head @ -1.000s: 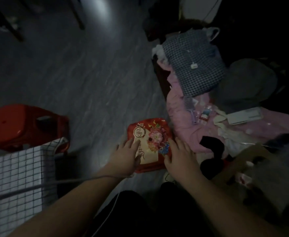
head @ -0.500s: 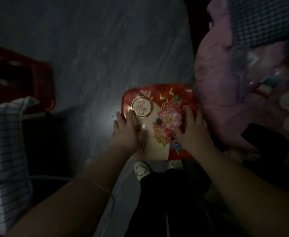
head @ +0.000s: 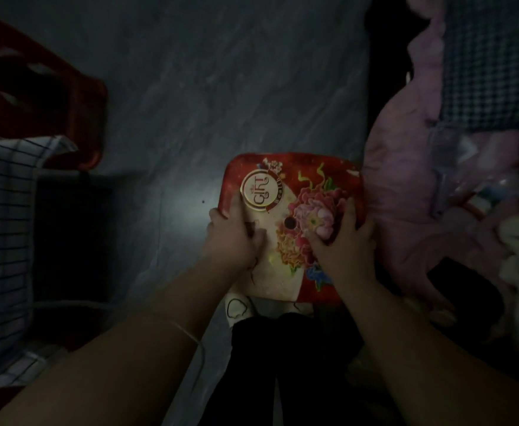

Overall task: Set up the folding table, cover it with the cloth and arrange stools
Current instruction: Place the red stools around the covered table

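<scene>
"Stool, red, flower-printed seat: location?"

"On the grey floor, directly in front of the person. Its right rim touches a heap of pink bedding, and its near edge sits over the toes of two white socks."

"Hands?"

"Left hand: fingers hooked over the left rim, thumb on the seat, gripping it. Right hand: spread across the flower print with its fingertips at the right rim. Whether they curl under, I cannot tell."

"Hazards?"

"Three, as I judge it. If the right hand is only pressing, a lift would tip the stool toward that side. The bedding against the rim could snag and drag along. The toes beneath the near edge could be caught if the stool drops. The room is also dim, which hides the legs."

"Other task stock?"

"A checked cloth lies over a surface at the left, and a second stool, plain red, stands just behind it."

"Markings?"

"A round gold-edged badge reads GIFT. The curved word beside it is too small to read."
</scene>
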Demonstrator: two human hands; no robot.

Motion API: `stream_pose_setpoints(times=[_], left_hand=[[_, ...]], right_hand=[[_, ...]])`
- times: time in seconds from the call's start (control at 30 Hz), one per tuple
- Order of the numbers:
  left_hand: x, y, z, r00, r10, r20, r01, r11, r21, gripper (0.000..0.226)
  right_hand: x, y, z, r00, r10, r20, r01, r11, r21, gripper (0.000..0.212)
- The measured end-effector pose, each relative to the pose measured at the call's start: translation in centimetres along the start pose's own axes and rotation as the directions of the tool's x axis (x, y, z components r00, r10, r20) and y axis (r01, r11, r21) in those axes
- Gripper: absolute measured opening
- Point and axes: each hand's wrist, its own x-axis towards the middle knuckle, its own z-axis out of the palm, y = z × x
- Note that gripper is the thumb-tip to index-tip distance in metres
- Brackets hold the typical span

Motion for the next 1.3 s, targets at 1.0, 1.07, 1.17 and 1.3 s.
stream_pose_setpoints(times=[1.0,1.07,1.17,1.3], left_hand=[[-27.1,6.7,-44.9,0.834,-0.067,-0.548,-0.008,0.991,-0.133,0.088],[-26.2,7.0,-45.6,0.826,-0.093,-0.556,0.018,0.990,-0.140,0.089],[-24.3,7.6,-46.2,0.798,-0.165,-0.580,0.077,0.982,-0.173,0.088],[-21.7,8.7,-46.7,0.746,-0.297,-0.597,0.162,0.949,-0.270,0.084]], right_hand=[[-25.5,-34.3,-33.0,0.883,-0.463,-0.073,0.453,0.883,-0.126,0.101],[-24.0,-35.4,-33.1,0.868,-0.493,-0.049,0.487,0.867,-0.100,0.101],[-21.1,-37.4,-32.9,0.833,-0.553,0.002,0.551,0.831,-0.078,0.103],[-16.9,-40.6,-33.2,0.762,-0.640,0.096,0.647,0.755,-0.105,0.104]])
